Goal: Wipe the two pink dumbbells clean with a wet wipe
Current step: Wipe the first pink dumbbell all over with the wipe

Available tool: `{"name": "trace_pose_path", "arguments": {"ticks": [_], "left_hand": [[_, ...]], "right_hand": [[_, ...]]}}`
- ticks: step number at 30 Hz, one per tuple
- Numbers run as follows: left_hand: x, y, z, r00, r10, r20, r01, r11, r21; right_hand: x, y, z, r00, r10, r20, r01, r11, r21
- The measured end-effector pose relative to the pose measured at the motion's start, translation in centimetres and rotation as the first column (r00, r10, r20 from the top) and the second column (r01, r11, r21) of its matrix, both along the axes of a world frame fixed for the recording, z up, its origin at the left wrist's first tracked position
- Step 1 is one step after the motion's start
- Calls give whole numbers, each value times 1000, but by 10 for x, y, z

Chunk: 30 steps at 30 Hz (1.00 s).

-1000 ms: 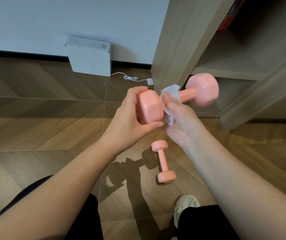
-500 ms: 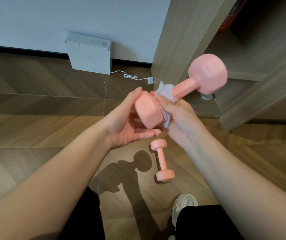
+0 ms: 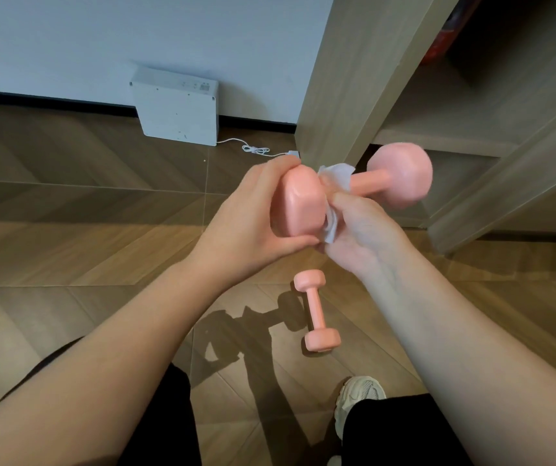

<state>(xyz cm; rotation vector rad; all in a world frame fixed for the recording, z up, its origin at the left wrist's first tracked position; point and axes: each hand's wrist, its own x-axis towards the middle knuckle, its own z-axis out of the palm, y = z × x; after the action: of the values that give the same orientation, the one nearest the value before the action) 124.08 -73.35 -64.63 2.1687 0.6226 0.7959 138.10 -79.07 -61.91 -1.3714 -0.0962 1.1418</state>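
Wooden floor (image 3: 68, 257) filled the frame; centre, the left hand (image 3: 246, 227) had closed round the held dumbbell (image 3: 303, 203) again, levelling it, while the right hand (image 3: 364, 230) pinched the wet wipe (image 3: 335, 178) at its handle. Second dumbbell (image 3: 317, 311) waited below, probably unwiped.

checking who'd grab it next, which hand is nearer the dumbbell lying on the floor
Right. The right hand, holding the wet wipe against the held dumbbell, appears almost straight above the floor dumbbell. The left hand, gripping the held dumbbell's near head, sits further off to its left.
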Motion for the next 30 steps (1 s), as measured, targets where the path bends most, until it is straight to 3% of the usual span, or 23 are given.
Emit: {"name": "trace_pose_path", "arguments": {"ticks": [5,8,10,12,17,19,21,25,27,30], "left_hand": [[-4,12,3,989,-1,-147,63,906,419],[-5,12,2,984,43,-171,44,878,476],[-4,7,2,994,51,-97,-13,933,359],[-1,1,4,995,97,-23,-93,986,135],[2,-4,9,979,192,-71,-204,943,-265],[1,-3,10,985,163,-64,-172,846,-504],[0,-4,11,991,130,-10,-96,671,-735],[-4,-4,16,987,120,110,57,382,-922],[-7,-3,17,976,158,149,93,314,-945],[-10,1,17,963,180,198,127,346,-930]], "right_hand": [[6,-4,4,998,54,-11,-55,995,-81],[4,-3,2,998,42,-38,-45,995,-89],[1,0,1,999,8,-52,-12,997,-77],[-1,4,0,997,-27,-75,24,999,-45],[-4,12,-2,990,-64,-129,73,995,62],[-4,12,-3,993,-56,-106,66,994,88],[-4,11,-3,996,-43,-78,53,989,137],[0,8,-4,992,111,65,-122,970,208],[3,6,-2,958,215,191,-247,955,164],[8,3,3,819,350,454,-361,930,-65]]}}
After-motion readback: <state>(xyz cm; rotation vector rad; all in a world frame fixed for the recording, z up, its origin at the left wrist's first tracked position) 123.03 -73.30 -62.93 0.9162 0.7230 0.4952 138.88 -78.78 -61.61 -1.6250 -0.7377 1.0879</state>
